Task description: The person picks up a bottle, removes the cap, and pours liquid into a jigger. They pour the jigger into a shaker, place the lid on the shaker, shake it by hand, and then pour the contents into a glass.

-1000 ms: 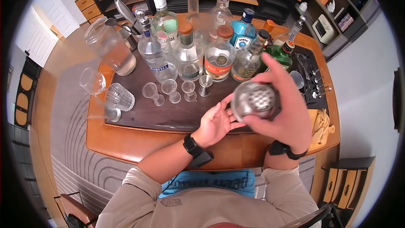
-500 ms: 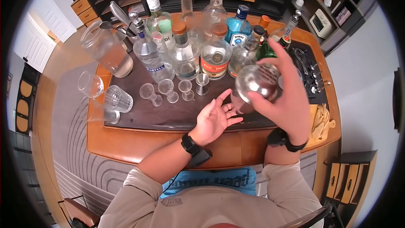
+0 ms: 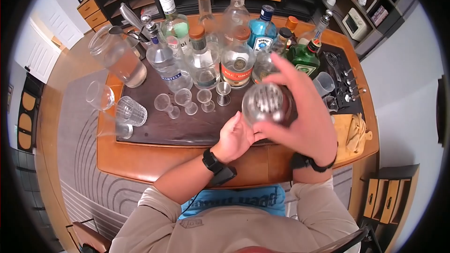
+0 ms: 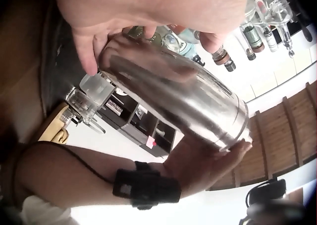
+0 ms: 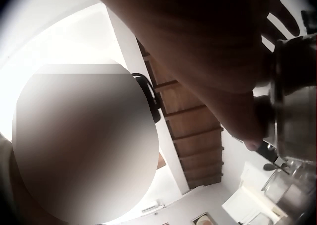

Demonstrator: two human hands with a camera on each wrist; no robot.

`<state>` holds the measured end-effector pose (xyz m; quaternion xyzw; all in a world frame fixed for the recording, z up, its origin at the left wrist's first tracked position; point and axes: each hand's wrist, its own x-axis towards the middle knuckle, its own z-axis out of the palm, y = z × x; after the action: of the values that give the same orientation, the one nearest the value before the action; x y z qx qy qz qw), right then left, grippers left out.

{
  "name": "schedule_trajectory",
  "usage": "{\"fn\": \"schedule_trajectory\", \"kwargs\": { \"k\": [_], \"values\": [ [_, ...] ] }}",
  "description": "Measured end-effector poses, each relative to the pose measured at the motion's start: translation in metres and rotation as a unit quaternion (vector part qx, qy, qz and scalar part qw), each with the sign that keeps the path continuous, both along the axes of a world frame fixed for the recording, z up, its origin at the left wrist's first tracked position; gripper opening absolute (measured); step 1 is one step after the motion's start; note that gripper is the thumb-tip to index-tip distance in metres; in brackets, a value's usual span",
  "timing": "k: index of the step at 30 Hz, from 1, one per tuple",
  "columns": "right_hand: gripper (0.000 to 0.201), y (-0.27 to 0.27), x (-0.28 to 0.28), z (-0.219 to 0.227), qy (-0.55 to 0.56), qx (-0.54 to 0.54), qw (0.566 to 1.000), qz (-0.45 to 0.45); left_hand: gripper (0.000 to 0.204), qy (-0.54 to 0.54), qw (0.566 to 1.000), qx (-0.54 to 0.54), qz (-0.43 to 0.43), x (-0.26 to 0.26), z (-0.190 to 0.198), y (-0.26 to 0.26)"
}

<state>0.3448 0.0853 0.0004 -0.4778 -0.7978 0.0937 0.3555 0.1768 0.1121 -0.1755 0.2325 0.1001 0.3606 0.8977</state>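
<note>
A shiny steel cocktail shaker (image 3: 253, 110), blurred in the head view, is held above the table with its holed strainer top towards the head camera. My right hand (image 3: 307, 117) grips it around the upper end between thumb and fingers. Below it, my left hand (image 3: 233, 137) is turned palm up, fingers extended behind the shaker's lower part. In the left wrist view the shaker's steel body (image 4: 183, 96) slants, its lower end right at the left fingers (image 4: 87, 54). The shaker's edge shows at the right wrist view's border, beside the right thumb (image 5: 250, 140).
Several bottles (image 3: 238, 65) crowd the table's back half. Small stemmed glasses (image 3: 186, 100) and a steel jigger (image 3: 223, 93) stand before them. Left are a large glass jar (image 3: 119, 58) and a cut-glass tumbler (image 3: 132, 111); right, bar tools (image 3: 351, 86) and a wooden board (image 3: 344, 136).
The right hand swung the shaker slightly up and right with its top tilting, then back left and down over the left hand. The left hand stayed nearly in place, palm up.
</note>
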Motion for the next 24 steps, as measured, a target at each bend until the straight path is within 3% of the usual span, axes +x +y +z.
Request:
{"fn": "schedule_trajectory", "kwargs": {
  "k": [3,4,7,10,11,14,16,18,20,22,24],
  "values": [
    [0.102,0.007,0.010,-0.006,0.071,-0.042,0.987,-0.139,0.081,-0.034,0.999,-0.011,-0.022,-0.001,-0.031,0.008],
    [0.102,0.004,0.013,-0.005,0.071,-0.041,0.987,-0.139,0.080,-0.033,0.999,-0.007,-0.021,-0.001,-0.029,0.010],
    [0.096,-0.004,0.007,0.004,0.001,0.004,1.000,-0.017,0.080,-0.008,1.000,-0.018,0.007,0.001,-0.006,0.003],
    [0.102,0.007,0.004,-0.005,0.056,-0.027,0.997,-0.054,0.082,-0.035,0.999,-0.009,-0.025,0.002,-0.026,0.005],
    [0.105,0.009,0.008,-0.006,0.052,-0.038,0.992,-0.105,0.085,-0.030,0.999,-0.017,-0.023,0.001,-0.030,0.005],
    [0.104,-0.002,0.020,0.000,0.067,-0.050,0.994,-0.070,0.086,-0.017,1.000,-0.001,-0.015,0.000,-0.028,0.008],
    [0.099,-0.001,0.010,-0.007,0.098,-0.008,0.995,-0.030,0.087,-0.003,1.000,0.007,-0.007,-0.001,-0.004,0.003],
    [0.103,0.002,0.005,-0.003,0.029,-0.002,1.000,-0.006,0.088,0.015,1.000,0.013,-0.008,0.001,-0.006,0.001],
    [0.102,0.005,0.009,-0.005,0.042,-0.006,0.999,-0.026,0.090,-0.023,0.999,-0.006,-0.030,0.002,-0.034,0.007],
    [0.103,0.003,0.018,-0.004,0.070,-0.048,0.990,-0.113,0.090,-0.015,1.000,-0.002,-0.016,0.000,-0.024,0.008],
    [0.104,-0.003,0.017,-0.001,0.069,-0.030,0.995,-0.071,0.088,-0.014,1.000,0.002,-0.011,0.001,-0.019,0.006]
  ]
}}
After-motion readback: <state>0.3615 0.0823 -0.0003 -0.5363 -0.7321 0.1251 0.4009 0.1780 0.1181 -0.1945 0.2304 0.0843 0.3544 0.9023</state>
